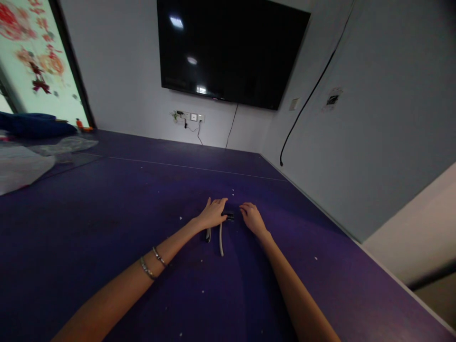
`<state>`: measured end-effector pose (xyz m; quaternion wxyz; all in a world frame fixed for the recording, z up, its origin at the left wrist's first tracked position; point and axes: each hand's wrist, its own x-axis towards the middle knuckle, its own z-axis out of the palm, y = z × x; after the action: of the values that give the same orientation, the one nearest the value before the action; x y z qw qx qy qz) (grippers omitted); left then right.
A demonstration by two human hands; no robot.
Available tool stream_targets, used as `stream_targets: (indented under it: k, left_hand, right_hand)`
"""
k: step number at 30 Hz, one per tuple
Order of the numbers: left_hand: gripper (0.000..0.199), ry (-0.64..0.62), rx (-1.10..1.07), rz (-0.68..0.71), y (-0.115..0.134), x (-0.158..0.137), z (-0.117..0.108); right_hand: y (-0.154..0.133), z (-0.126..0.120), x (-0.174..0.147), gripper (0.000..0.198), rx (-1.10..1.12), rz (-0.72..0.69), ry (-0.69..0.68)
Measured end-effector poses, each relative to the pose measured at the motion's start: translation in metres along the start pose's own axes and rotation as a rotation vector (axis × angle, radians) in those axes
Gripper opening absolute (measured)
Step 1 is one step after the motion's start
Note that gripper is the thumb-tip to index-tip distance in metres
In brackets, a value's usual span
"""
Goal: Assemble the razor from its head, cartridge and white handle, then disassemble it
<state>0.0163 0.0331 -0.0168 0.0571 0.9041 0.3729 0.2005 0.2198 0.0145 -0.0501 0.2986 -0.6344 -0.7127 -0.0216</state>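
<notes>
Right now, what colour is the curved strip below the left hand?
Curved strip: pale greyish beige, best seen in the head view.

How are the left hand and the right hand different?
The left hand is at the small black thing; the right hand is apart from it.
The left hand's thumb and pointing finger are spread apart; the right hand's fingers are bunched together.
The left hand's arm wears bracelets; the right hand's arm shows none.
Both are bare hands reaching forward over the purple surface.

Purple surface [142, 209] — pale strip [221, 241]
</notes>
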Motion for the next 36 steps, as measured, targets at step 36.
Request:
stream_targets:
  k: [36]
  left_hand:
    - [0.042, -0.027, 0.199, -0.306, -0.122, -0.059, -0.008]
  right_hand:
    - [-0.009, -0.009, -0.008, 0.033, -0.161, 0.100, -0.010]
